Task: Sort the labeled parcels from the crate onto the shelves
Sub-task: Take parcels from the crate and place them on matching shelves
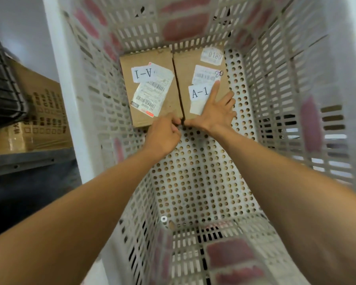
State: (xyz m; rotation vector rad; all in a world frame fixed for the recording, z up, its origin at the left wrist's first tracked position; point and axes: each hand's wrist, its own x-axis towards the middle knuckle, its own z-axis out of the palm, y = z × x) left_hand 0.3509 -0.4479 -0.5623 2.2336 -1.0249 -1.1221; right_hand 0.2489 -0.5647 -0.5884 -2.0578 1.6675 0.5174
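Note:
Two flat brown parcels lie side by side at the far end of a deep white perforated crate (193,182). The left parcel (146,64) carries an upside-down "A-1" label and barcode stickers. The right parcel (183,68) carries an "A-1" label, a barcode sticker and a "0180" sticker. My right hand (216,112) lies flat on the right parcel with fingers spread, its thumb at the near edge by the gap. My left hand (164,134) is curled at the near corner of the left parcel, fingertips at the gap between the two parcels.
Left of the crate stands a metal shelf (29,161) holding a printed cardboard box (43,112) and a black ribbed container (2,87). Slotted crate walls rise high on all sides, with pink patches on them. A small metal washer (163,219) lies on the crate floor.

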